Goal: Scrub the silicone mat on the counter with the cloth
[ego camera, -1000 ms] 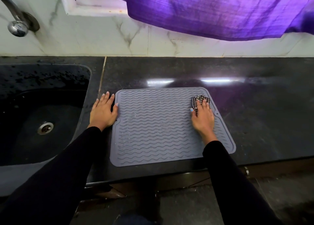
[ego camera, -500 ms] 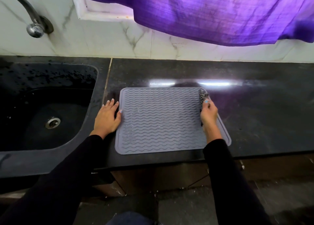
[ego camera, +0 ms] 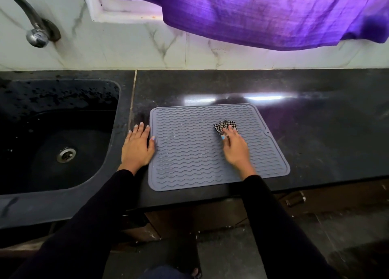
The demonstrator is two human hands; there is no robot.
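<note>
A grey silicone mat (ego camera: 189, 152) with wavy ridges lies flat on the black counter (ego camera: 315, 120), close to its front edge. My right hand (ego camera: 234, 148) presses a small black-and-white checked cloth (ego camera: 225, 126) onto the mat's right-of-centre area; the cloth bunches out past the fingertips. My left hand (ego camera: 137, 147) lies flat on the counter against the mat's left edge, with the thumb resting on the rim. Both arms wear black sleeves.
A black sink (ego camera: 52, 135) with a metal drain (ego camera: 66, 154) sits to the left, a tap (ego camera: 35, 34) above it on the marble wall. A purple curtain (ego camera: 273, 11) hangs over the back of the counter. Dark floor lies below the counter edge.
My right hand has slid the cloth from the mat's far right edge leftward toward its middle. The left hand stays at the left edge. The view has shifted slightly.
</note>
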